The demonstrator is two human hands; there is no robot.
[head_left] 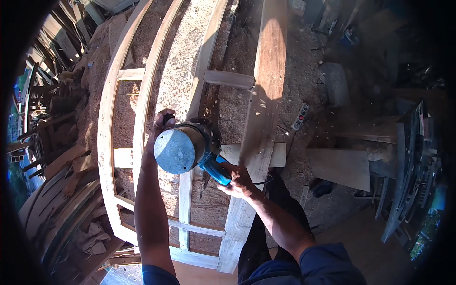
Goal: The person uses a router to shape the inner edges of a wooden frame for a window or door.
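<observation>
A power router [179, 148] with a round grey metal top and a blue handle sits over a narrow middle bar of a wooden frame [254, 123]. My left hand [161, 124] is closed around the black side knob at the router's far left. My right hand [240, 181] grips the blue rear handle. The router's body hides the cutting bit and most of the base. Wood chips are in the air to the right of the tool. The frame has long slats, short cross pieces and one wide board along its right side.
Sawdust and shavings [178, 61] cover the ground under the frame. A power strip [300, 117] with a cord lies right of it. Stacked boards [71, 209] stand at the left. Wooden panels [339, 166] and a dark slatted piece [403, 166] are at the right.
</observation>
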